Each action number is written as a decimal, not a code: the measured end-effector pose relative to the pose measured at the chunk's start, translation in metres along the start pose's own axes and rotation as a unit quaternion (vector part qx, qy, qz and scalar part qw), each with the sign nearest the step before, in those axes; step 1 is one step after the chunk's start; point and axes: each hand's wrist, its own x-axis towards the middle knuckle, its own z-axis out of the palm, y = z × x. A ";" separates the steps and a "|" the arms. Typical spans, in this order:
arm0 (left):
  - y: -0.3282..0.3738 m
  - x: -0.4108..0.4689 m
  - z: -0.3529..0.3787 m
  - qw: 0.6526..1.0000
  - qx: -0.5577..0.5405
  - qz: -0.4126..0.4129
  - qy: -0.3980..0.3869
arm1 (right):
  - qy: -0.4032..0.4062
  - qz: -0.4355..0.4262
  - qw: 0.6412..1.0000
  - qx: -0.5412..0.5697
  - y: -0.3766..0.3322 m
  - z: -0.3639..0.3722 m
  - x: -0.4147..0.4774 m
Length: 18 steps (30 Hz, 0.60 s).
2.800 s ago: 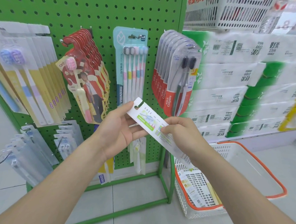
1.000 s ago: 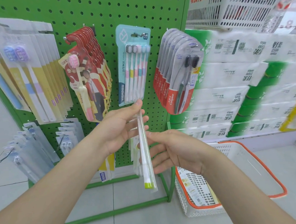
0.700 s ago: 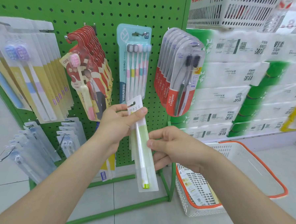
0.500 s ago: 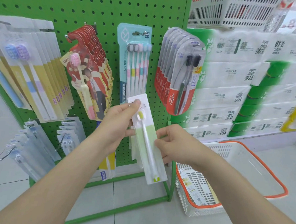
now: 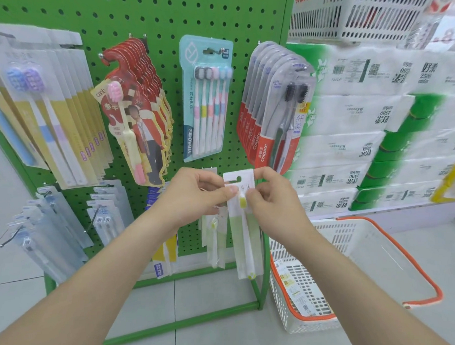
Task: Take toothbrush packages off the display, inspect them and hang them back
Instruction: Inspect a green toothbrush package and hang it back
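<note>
We're in a shop: a green pegboard display (image 5: 160,20) hung with packaged toothbrushes (image 5: 206,99), wrapped tissue packs (image 5: 349,113) stacked right, an orange-rimmed shopping basket (image 5: 424,280) on the tiled floor (image 5: 215,305).

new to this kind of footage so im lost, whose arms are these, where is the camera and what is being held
There is no machine here. These are a person's two bare arms, filmed by one wide-angle camera worn on their head, looking forward and down. The left hand and right hand each pinch the top of a single toothbrush package, which hangs down between them. In front stands a green pegboard display with more toothbrush packs on hooks, among them Colgate packs. On the floor to the right sits a white basket with an orange rim. Behind it are stacked paper packs.
</note>
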 end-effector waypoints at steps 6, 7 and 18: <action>-0.027 0.016 -0.011 0.949 0.306 0.053 0.049 | -0.061 0.029 0.951 -0.300 0.022 0.006 0.008; -0.031 0.018 -0.011 0.937 0.343 0.059 0.028 | -0.074 0.037 0.943 -0.322 0.024 0.008 0.009; -0.057 0.041 -0.016 0.899 0.435 0.054 -0.010 | -0.119 0.004 0.952 -0.282 0.039 0.043 0.046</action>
